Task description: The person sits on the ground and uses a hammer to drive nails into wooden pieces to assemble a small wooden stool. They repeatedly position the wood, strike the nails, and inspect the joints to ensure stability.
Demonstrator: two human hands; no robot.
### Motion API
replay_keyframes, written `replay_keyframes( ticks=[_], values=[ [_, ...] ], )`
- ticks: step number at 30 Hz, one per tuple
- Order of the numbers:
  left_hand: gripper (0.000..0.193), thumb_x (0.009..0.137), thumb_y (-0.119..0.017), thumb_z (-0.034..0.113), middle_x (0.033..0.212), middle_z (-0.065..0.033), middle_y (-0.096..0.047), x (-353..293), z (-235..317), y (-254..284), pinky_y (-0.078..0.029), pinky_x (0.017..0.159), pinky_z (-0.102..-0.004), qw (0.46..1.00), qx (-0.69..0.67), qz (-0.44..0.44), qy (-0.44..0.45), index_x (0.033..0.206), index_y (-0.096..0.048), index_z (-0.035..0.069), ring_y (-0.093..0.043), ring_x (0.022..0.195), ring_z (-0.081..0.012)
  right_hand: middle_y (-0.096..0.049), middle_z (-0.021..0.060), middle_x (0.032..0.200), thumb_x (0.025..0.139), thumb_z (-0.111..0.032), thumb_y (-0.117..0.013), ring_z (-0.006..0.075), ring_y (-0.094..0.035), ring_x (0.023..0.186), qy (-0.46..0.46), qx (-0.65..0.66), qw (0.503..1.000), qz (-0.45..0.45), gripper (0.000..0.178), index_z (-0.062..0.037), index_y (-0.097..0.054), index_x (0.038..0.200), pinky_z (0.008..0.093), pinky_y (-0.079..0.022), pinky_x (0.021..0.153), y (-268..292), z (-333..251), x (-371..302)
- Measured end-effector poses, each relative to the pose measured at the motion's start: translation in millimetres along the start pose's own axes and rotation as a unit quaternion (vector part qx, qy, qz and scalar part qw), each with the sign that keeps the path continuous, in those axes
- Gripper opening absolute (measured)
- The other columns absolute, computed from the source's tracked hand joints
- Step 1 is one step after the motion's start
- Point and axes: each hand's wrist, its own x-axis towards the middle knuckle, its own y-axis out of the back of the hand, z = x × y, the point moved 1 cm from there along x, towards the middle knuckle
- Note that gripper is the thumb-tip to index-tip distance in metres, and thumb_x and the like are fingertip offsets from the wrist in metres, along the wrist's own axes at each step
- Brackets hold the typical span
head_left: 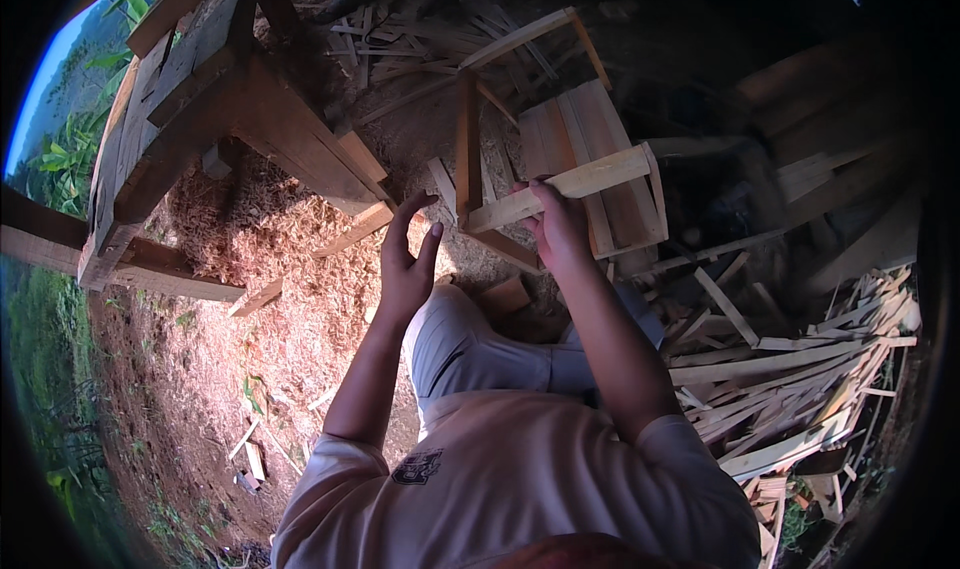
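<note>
A wooden chair frame [467,139] with a slatted panel [578,134] lies in front of me, its pale rail [606,174] running across the near side. Around that rail, close to its middle, my right hand [556,227] has its fingers wrapped. My left hand [408,254] is raised just left of the frame's corner, thumb and fingers apart, touching nothing that I can see. What lies behind the right palm is hidden.
At the left stands a heavy wooden workbench [290,129] over a heap of wood shavings [235,214]. Split wood strips [790,389] pile up at the right. More thin offcuts [390,49] lie at the back, where it is dark. Plants [65,154] grow beyond the left edge.
</note>
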Motion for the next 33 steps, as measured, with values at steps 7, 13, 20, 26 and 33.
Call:
replay_keyframes(
  ticks=[7, 13, 20, 26, 33],
  values=[
    [0.042, 0.106, -0.064, 0.008, 0.129, -0.0181, -0.07, -93.7, -120.4, 77.0, -0.051, 0.108, -0.0389, 0.987, 0.074, 0.008, 0.14, 0.145, -0.052, -0.005, -0.067, 0.124, -0.0264, -0.075, 0.0123, 0.108, 0.103, -0.02, -0.065, 0.0226, -0.074, 0.1, 0.013, 0.016, 1.0, 0.006, 0.019, -0.0041, -0.062, 0.112, 0.0386, -0.06, 0.082, -30.5, -14.5, 37.0],
    [0.041, 0.098, -0.073, 0.035, 0.104, -0.0131, -0.078, -336.8, -210.7, 183.2, -0.054, 0.08, -0.0341, 0.797, 0.078, -0.148, 0.58, 0.12, -0.077, 0.001, -0.071, 0.101, -0.0223, -0.073, 0.0153, 0.112, 0.104, -0.017, -0.064, 0.0273, -0.074, 0.106, 0.022, 0.016, 1.0, 0.013, 0.021, -0.0022, -0.061, 0.119, 0.05, -0.062, 0.094, -12.7, -10.3, 65.2],
    [0.045, 0.098, -0.072, 0.033, 0.107, -0.025, -0.077, -355.9, -149.2, 352.4, -0.057, 0.089, -0.0443, 0.749, 0.374, -0.054, 0.544, 0.119, -0.069, -0.006, -0.074, 0.099, -0.0357, -0.074, 0.0092, 0.105, 0.103, -0.021, -0.066, 0.0223, -0.073, 0.1, 0.008, 0.034, 0.999, 0.003, 0.017, -0.0065, -0.067, 0.112, 0.0369, -0.058, 0.084, -43.6, -9.9, 62.2],
    [0.039, 0.099, -0.066, 0.036, 0.112, -0.0222, -0.077, -359.5, -41.2, 346.1, -0.055, 0.098, -0.0433, 0.743, 0.329, -0.26, 0.522, 0.113, -0.077, 0.001, -0.073, 0.11, -0.0378, -0.067, 0.0099, 0.126, 0.102, -0.016, -0.067, 0.0266, -0.061, 0.125, -0.045, 0.122, 0.991, -0.026, 0.024, -0.0052, -0.064, 0.123, 0.0625, -0.046, 0.108, -90.8, -16.8, 62.3],
    [0.045, 0.1, -0.072, 0.041, 0.118, -0.0205, -0.076, -274.5, 72.6, 263.3, -0.057, 0.095, -0.043, 0.815, 0.243, -0.26, 0.457, 0.125, -0.071, 0.003, -0.074, 0.11, -0.0351, -0.064, 0.0132, 0.127, 0.098, -0.007, -0.065, 0.0284, -0.065, 0.119, -0.025, 0.201, 0.978, -0.048, 0.032, -0.0033, -0.052, 0.128, 0.0607, -0.053, 0.108, -107.6, -213.5, 31.7]
  ],
)
